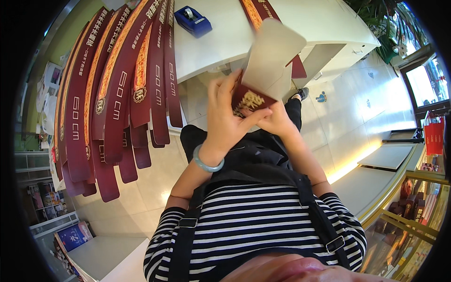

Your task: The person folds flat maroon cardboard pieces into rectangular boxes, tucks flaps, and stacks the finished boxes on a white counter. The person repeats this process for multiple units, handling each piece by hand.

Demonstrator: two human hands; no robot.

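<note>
Above my lap, I hold a maroon cardboard box [268, 100] with gold print. Its pale inner side stands up as a long panel with a rounded end. My left hand [223, 113], a pale bangle on its wrist, is closed round the box's left side, thumb along the near edge. At the lower right edge, my right hand [277, 121] is closed on the same box, its fingers partly hidden. To the left, several long maroon box blanks [112, 94] with gold-orange pictures lie overlapped, their ends hanging past the table edge.
On the white table [218, 42] stands a blue tape dispenser [193, 21]. Another maroon blank [261, 10] lies at the far side. A glass display case [408, 211] is at the right, a grey-topped shelf [110, 254] at the lower left. Green plants [383, 28] are at the far right.
</note>
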